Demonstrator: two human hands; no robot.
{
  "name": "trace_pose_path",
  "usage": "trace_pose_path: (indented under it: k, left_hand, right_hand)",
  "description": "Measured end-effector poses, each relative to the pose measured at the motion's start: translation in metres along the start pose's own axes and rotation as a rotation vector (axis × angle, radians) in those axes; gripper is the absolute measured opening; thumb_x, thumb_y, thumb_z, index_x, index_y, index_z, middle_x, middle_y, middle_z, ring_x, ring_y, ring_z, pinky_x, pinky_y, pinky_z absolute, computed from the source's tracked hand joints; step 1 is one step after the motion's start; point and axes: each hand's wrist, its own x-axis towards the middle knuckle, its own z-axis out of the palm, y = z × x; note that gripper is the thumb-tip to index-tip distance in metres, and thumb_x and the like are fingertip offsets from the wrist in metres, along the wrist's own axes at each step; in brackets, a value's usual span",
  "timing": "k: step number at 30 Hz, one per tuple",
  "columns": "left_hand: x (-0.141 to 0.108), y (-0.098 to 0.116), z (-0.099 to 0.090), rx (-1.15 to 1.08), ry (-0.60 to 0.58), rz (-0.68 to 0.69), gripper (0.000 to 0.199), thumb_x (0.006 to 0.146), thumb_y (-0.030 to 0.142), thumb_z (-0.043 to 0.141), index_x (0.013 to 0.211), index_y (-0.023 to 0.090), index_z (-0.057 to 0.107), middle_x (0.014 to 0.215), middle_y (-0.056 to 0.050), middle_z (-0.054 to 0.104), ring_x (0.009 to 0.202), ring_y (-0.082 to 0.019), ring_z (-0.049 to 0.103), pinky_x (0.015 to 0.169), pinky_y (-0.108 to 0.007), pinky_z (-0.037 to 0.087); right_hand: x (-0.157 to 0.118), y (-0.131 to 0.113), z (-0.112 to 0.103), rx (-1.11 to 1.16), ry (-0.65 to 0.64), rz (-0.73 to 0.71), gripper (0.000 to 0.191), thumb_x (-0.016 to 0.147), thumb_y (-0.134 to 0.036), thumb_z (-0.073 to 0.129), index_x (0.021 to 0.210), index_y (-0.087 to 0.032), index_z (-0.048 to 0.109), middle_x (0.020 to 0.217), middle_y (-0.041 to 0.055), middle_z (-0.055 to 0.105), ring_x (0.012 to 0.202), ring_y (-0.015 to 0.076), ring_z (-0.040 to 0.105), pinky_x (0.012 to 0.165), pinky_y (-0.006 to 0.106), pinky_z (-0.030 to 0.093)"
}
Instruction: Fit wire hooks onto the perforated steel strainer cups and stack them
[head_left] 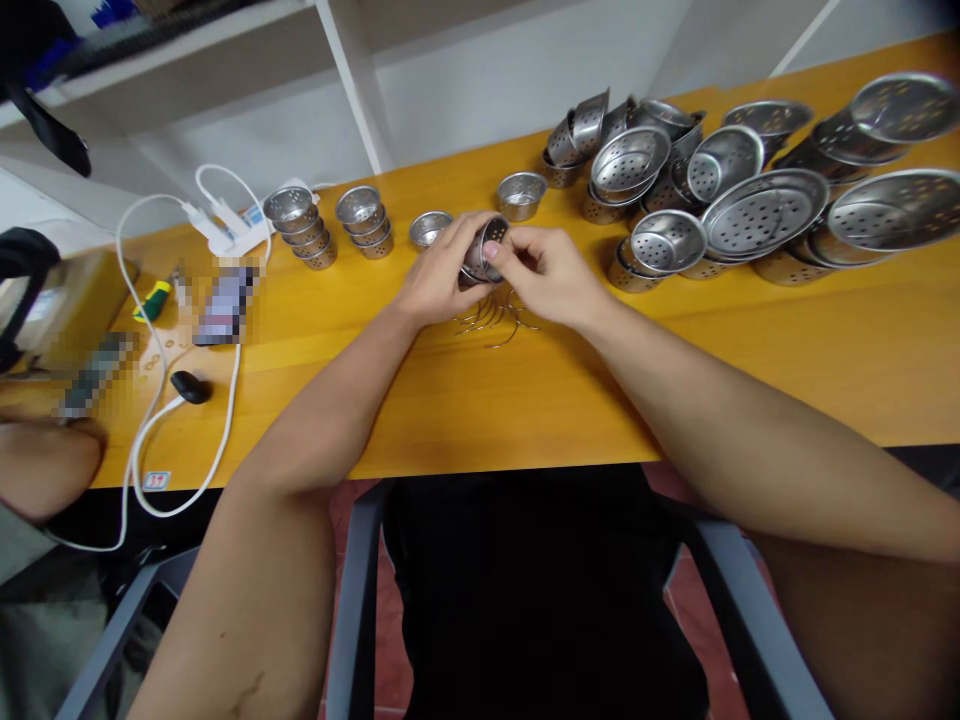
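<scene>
Steadying the perforated cup (496, 231) comes first: our left hand (446, 265) curls around its far and left side, and it sits just above the middle of the wooden table (465, 410), tilted so that its open mouth faces right. Our right hand (551, 272) meets it from the right, the thumb laid against the cup near its rim; whether those fingers also pinch something small, we cannot tell. To do this well, we would let the left hand carry the cup and keep the right fingertips light, since thin metal walls probably dent if squeezed and the edge may be sharp. Turning the cup a little toward us should bring the holes into better sight. The loose curved wires (493, 317) lie on the near side, right beneath our hands, so we should keep our wrists raised to avoid scattering or tangling them. Beyond, one shallow cup (430, 229) stands far left of our grip and another small cup (521, 196) far right; we ought to keep our knuckles clear of both.
</scene>
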Motion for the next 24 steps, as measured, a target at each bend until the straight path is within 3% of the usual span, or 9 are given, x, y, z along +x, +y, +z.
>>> trace_pose_path:
  k: [4,11,18,24]
  left_hand:
    - [0.0,0.004,0.003,-0.009,0.009,-0.04,0.096,0.11,0.08,0.09,0.185,0.033,0.055,0.181,-0.017,0.07,0.176,-0.047,0.067,0.156,-0.066,0.049]
    - [0.003,0.007,0.003,-0.071,0.03,-0.064,0.099,0.104,0.086,0.097,0.183,0.038,0.06,0.183,-0.013,0.07,0.178,-0.049,0.066,0.158,-0.068,0.048]
    - [0.003,0.0,0.004,-0.033,-0.012,-0.049,0.099,0.106,0.095,0.087,0.181,0.036,0.06,0.179,-0.014,0.072,0.179,-0.048,0.064,0.158,-0.067,0.046]
    - [0.003,-0.005,0.011,-0.015,-0.018,-0.045,0.106,0.106,0.1,0.083,0.185,0.036,0.054,0.18,-0.016,0.069,0.181,-0.05,0.062,0.159,-0.07,0.042]
  right_hand:
    - [0.001,-0.001,-0.001,-0.021,-0.044,-0.024,0.1,0.106,-0.12,0.056,0.071,-0.026,0.058,0.076,0.0046,0.056,0.08,0.0233,0.052,0.077,0.044,0.045]
    - [0.002,0.001,-0.003,0.0,-0.042,-0.029,0.102,0.104,-0.12,0.061,0.067,-0.025,0.053,0.075,0.0023,0.047,0.074,0.0194,0.041,0.074,0.042,0.035]
    - [0.007,0.003,-0.015,0.033,-0.118,0.027,0.092,0.106,-0.105,0.08,0.068,-0.025,0.055,0.069,-0.0002,0.043,0.071,0.0175,0.037,0.067,0.038,0.032]
    - [0.01,0.003,-0.014,0.104,-0.114,0.083,0.097,0.099,-0.11,0.085,0.066,-0.025,0.052,0.066,-0.0009,0.041,0.068,0.0156,0.034,0.064,0.037,0.028]
